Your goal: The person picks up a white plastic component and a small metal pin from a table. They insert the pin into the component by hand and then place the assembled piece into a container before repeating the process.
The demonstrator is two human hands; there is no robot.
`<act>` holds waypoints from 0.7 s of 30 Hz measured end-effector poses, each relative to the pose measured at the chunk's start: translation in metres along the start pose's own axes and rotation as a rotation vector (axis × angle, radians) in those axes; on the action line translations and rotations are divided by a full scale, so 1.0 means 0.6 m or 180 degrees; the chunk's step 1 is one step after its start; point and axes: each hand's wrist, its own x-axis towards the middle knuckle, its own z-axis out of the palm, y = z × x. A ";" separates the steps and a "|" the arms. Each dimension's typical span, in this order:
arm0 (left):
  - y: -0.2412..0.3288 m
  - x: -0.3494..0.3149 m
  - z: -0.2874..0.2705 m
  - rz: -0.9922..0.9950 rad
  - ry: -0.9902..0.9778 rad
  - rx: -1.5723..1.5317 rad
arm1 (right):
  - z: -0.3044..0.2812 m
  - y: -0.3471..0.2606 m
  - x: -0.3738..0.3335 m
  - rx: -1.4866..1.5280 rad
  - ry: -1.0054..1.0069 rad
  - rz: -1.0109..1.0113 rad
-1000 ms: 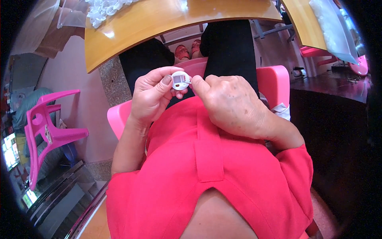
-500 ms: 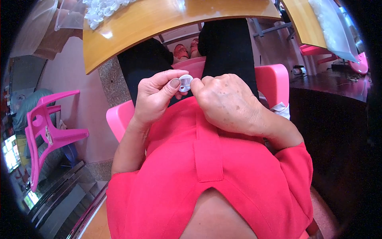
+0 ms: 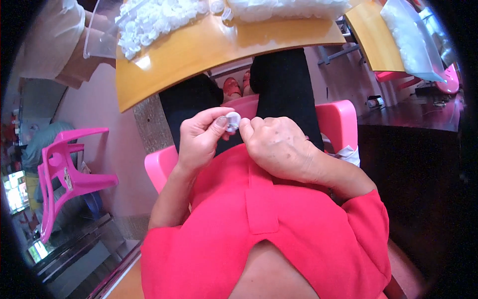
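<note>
Between the thumb and fingers of my left hand [image 3: 201, 137] is a small round white plastic piece [image 3: 232, 121], hollow like a cap. My right hand [image 3: 279, 147] is closed at its right side, fingers curled and tips close to the piece. Whatever those fingers pinch, if anything, is hidden behind the back of the hand. Both hands are over my lap, in front of my red top and short of the table edge.
On the wooden table [image 3: 199, 65] lies a heap of small white plastic pieces [image 3: 154, 25], beside a clear plastic container [image 3: 99, 35]. A filled clear bag [image 3: 411, 42] rests on another table at right. A pink plastic chair [image 3: 74, 174] stands at left; a person [image 3: 55, 40] is at far left.
The view has tilted up, showing more of the table and its heap. My hands sit lower in the picture, still together, and the white piece has turned slightly in my left fingers.
</note>
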 end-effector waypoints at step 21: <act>0.095 0.304 -0.033 0.2809 0.0923 0.3152 | -0.013 0.045 0.014 0.0473 0.0091 0.0295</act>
